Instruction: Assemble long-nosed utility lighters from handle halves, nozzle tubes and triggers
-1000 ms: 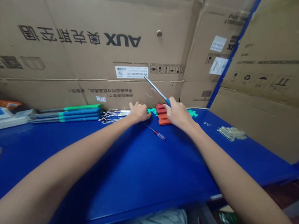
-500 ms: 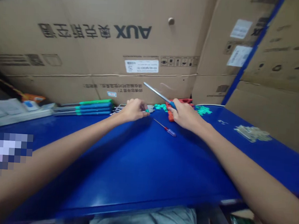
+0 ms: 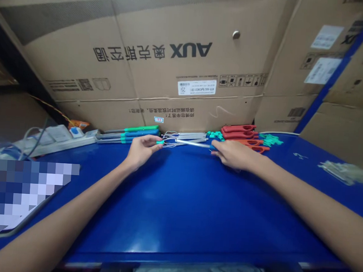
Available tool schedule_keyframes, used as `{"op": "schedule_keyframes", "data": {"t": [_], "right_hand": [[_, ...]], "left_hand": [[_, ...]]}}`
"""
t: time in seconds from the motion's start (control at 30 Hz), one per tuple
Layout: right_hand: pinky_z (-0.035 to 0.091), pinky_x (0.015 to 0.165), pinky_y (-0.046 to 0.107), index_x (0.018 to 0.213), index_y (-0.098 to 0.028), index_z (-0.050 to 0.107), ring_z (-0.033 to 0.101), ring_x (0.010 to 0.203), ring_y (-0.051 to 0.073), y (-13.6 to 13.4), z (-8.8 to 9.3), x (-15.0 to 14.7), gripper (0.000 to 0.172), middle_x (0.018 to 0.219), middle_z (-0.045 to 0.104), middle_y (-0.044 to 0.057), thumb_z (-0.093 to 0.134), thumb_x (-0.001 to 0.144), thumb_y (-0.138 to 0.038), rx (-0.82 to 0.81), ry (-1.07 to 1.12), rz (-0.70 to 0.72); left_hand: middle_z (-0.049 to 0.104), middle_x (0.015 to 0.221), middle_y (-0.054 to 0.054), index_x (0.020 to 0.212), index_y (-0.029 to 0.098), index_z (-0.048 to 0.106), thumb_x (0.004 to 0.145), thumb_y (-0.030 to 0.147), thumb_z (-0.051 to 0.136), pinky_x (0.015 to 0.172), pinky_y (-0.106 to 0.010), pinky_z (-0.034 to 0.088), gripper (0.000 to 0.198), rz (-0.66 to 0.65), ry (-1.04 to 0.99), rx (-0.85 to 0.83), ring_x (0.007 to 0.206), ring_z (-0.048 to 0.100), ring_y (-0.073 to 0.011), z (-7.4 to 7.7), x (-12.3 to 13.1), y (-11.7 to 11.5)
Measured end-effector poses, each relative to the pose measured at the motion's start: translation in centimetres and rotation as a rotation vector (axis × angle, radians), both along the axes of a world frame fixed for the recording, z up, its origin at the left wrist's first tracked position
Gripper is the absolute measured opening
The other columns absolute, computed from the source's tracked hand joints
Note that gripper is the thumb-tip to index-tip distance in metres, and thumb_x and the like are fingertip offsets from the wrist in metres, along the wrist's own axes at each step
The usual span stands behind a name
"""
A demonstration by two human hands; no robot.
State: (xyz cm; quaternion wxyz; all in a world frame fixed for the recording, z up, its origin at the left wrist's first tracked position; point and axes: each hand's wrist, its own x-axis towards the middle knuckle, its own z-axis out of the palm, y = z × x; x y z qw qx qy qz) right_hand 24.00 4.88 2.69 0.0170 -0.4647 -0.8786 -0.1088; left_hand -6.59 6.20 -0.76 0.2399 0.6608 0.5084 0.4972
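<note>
My left hand [image 3: 141, 150] is closed in a pinch on a small green plastic piece [image 3: 159, 142]. Wrapped in the fingers of my right hand [image 3: 240, 155] is a metal rod with a blue handle [image 3: 193, 143]; its silver shaft points left, toward the green piece but apart from it. Most of the handle is hidden by the fingers. Behind the rod lie several thin white-and-silver pieces with wire loops [image 3: 192, 136]. A thin tip shows beside my right fingers; I cannot make out what it belongs to.
Several blue- and green-handled rods [image 3: 141, 130] lie at the back left, by a white power strip [image 3: 61, 143]. Red and orange handles [image 3: 238, 133] and small green pieces [image 3: 272, 139] sit at the back right. Cardboard [image 3: 160, 81] walls the blue table [image 3: 177, 209].
The rod has swung down from a raised slant to nearly level. My hands are farther apart in view. The small screwdriver on the table no longer shows there. The view has shifted.
</note>
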Motion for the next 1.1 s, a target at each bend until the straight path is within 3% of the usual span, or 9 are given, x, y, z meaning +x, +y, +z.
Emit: {"op": "schedule_keyframes", "data": {"t": [0.17, 0.37, 0.7, 1.1], "right_hand": [[0.024, 0.052, 0.028, 0.085, -0.018, 0.051, 0.062, 0.064, 0.019, -1.1, -1.3, 0.1, 0.014, 0.078, 0.069, 0.009, 0.047, 0.097, -0.026, -0.050, -0.009, 0.082], [0.024, 0.052, 0.027, 0.085, -0.018, 0.051, 0.061, 0.065, 0.018, -1.4, -1.0, 0.2, 0.016, 0.076, 0.068, 0.007, 0.046, 0.098, -0.027, -0.038, 0.021, 0.115], [0.022, 0.053, 0.028, 0.089, -0.017, 0.054, 0.064, 0.070, 0.020, -1.5, -1.1, 0.2, 0.014, 0.082, 0.070, 0.009, 0.047, 0.097, -0.027, -0.005, -0.007, 0.092], [0.024, 0.053, 0.027, 0.089, -0.018, 0.053, 0.062, 0.067, 0.018, -1.6, -0.8, 0.3, 0.014, 0.081, 0.069, 0.008, 0.047, 0.097, -0.027, -0.013, 0.038, 0.108]], "left_hand": [[0.075, 0.091, -0.011, 0.078, 0.014, 0.065, 0.059, 0.045, 0.080, 0.078, -0.038, 0.060, 0.039, -0.073, -0.010, -0.005, 0.083, 0.072, -0.0244, 0.1, 0.7, -1.4], [0.074, 0.096, -0.007, 0.088, 0.017, 0.072, 0.067, 0.037, 0.075, 0.082, -0.037, 0.058, 0.029, -0.175, 0.122, 0.054, 0.087, 0.070, -0.0222, 0.3, 2.1, -2.5], [0.074, 0.097, -0.006, 0.091, 0.020, 0.072, 0.076, 0.032, 0.067, 0.085, -0.038, 0.053, 0.020, -0.135, 0.330, 0.186, 0.090, 0.068, -0.0231, 0.1, 1.5, -2.6], [0.075, 0.095, -0.004, 0.089, 0.020, 0.072, 0.078, 0.031, 0.067, 0.087, -0.036, 0.053, 0.016, -0.114, 0.413, 0.276, 0.091, 0.069, -0.0225, 0.3, 1.1, -2.6]]}}
